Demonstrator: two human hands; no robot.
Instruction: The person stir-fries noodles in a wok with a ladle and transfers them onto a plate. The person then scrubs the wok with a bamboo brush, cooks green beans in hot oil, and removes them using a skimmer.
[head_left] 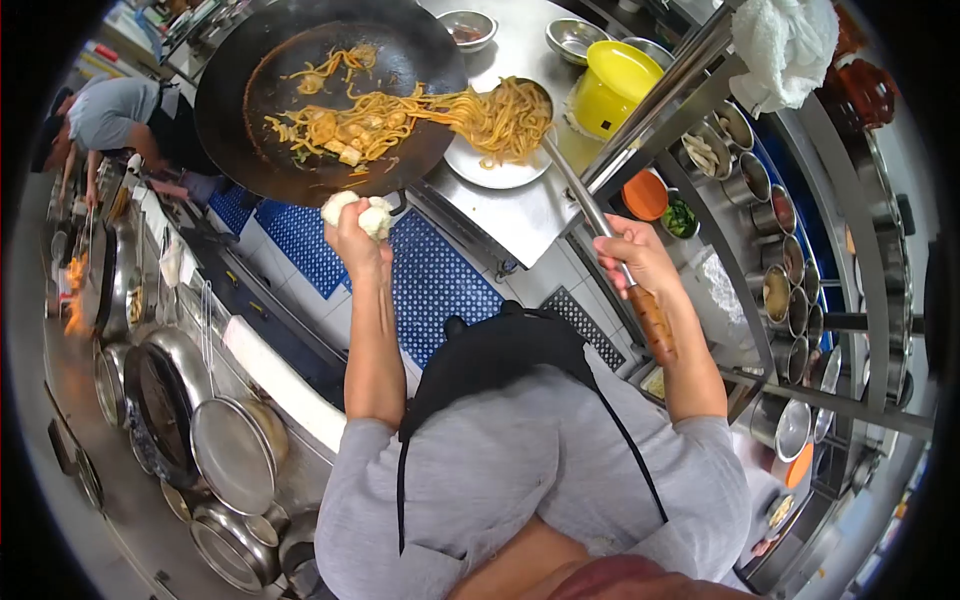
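My left hand is closed around a bunched white cloth at the near rim of a large dark wok. The wok is tilted toward the steel counter, with noodles and pale chunks spread inside. In my right hand is a long-handled ladle with a brown wooden grip. Its bowl, at the wok's right edge, is heaped with noodles, and strands stretch back into the wok. Beneath the ladle, a white plate on the counter bears some noodles.
A yellow container and metal bowls stand on the steel counter. Ingredient pots line the right shelf. Strainers and pans are at left, near a flame. Another person bends over a station at upper left.
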